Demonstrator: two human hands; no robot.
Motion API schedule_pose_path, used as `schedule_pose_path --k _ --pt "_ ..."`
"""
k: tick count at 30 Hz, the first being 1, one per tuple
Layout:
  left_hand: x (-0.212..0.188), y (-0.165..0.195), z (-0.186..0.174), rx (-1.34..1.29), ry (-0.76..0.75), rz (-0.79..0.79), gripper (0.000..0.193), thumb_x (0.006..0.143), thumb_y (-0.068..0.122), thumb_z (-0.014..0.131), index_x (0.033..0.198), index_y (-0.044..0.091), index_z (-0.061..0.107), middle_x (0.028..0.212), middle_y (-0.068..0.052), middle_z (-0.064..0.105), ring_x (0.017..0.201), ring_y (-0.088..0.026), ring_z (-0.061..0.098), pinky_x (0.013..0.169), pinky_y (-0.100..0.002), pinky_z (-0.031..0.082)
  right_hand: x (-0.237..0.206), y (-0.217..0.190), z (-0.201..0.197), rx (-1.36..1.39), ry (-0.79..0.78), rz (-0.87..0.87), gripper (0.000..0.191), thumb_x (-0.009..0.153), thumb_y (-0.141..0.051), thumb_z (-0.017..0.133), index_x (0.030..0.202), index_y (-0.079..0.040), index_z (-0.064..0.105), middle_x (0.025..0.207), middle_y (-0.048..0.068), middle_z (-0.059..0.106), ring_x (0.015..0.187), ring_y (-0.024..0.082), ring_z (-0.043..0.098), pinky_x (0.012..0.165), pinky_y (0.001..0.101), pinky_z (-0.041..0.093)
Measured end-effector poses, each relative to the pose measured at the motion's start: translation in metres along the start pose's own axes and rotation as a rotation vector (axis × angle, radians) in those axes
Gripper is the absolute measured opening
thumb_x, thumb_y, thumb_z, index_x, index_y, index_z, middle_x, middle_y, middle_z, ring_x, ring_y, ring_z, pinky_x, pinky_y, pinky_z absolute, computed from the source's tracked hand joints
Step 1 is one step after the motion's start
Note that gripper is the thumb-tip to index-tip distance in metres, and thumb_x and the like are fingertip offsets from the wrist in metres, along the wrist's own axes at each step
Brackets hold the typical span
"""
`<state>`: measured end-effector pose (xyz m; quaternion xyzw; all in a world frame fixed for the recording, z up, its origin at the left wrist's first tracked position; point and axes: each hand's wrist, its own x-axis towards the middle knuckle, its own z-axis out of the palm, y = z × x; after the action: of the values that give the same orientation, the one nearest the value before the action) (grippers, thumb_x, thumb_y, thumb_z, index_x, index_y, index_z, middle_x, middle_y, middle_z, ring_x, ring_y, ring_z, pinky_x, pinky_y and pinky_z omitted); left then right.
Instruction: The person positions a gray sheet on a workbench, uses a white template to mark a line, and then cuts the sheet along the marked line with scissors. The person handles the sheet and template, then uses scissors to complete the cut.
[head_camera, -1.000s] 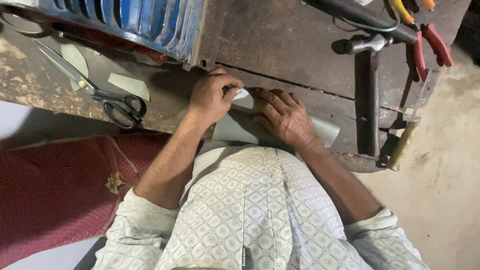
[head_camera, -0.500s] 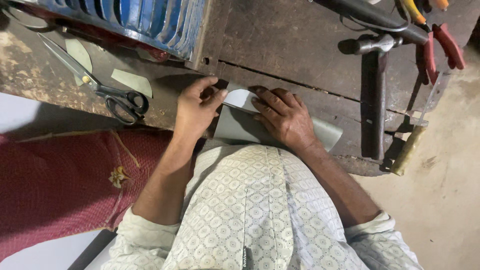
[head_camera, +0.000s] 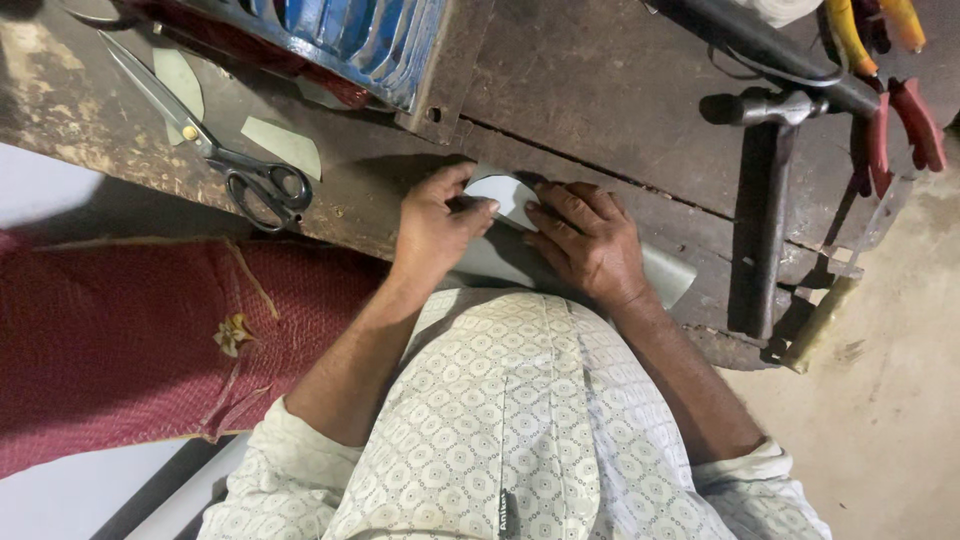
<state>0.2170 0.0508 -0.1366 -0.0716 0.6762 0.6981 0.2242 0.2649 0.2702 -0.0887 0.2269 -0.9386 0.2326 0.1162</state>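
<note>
Both hands work at the near edge of a worn wooden bench (head_camera: 620, 110), over a grey sheet (head_camera: 665, 275) that lies flat on the wood and hangs a little past the edge toward the person's lap. The left hand (head_camera: 435, 225) is curled, thumb and fingers pinched on a small pale, rounded piece (head_camera: 505, 195) lying on the sheet; the right hand (head_camera: 590, 240) lies spread flat, fingers apart, pressing the sheet down, its fingertips touching the same pale piece from the other side. The sheet looks smooth and thin, with a rounded corner showing right of the right wrist. Room is tight ahead: a blue ribbed metal frame (head_camera: 350, 35) sits just beyond the left hand, and a crack between planks runs just past the fingertips. To the right, a hammer (head_camera: 770, 200) with a dark, straight handle lies well clear of the right hand, its head pointing away; red-handled pliers (head_camera: 900, 125) lie beyond it near the bench's end. To the left, black-handled scissors (head_camera: 225, 160) lie closed on the scuffed, paint-flecked wood, with two pale cut scraps (head_camera: 280, 145) beside them; bare bench lies between scissors and left hand. Below the bench edge on the left is dark red patterned cloth (head_camera: 120, 340).
</note>
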Motion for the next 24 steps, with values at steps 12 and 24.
schedule_pose_path --k 12,24 --pt "-0.006 -0.008 0.011 -0.068 0.064 0.041 0.044 0.096 0.002 0.068 0.138 -0.004 0.055 0.111 -0.013 0.071 0.077 -0.012 0.072 0.065 -0.025 0.062 0.003 0.012 0.002 0.024 -0.051 -0.047 0.039 0.083 -0.028 0.087 0.117 -0.013 0.078 0.129 0.005 0.071 0.123 0.026 0.065 0.099 0.0419 0.056" --pt "-0.01 0.003 0.009 0.002 0.046 0.021 0.048 0.097 0.001 0.065 0.143 -0.004 0.052 0.12 -0.018 0.069 0.082 -0.014 0.075 0.068 -0.025 0.065 0.001 0.012 0.005 -0.006 -0.119 -0.009 0.041 0.087 -0.033 0.084 0.124 -0.018 0.076 0.136 0.002 0.068 0.129 0.024 0.062 0.105 0.0424 0.053"
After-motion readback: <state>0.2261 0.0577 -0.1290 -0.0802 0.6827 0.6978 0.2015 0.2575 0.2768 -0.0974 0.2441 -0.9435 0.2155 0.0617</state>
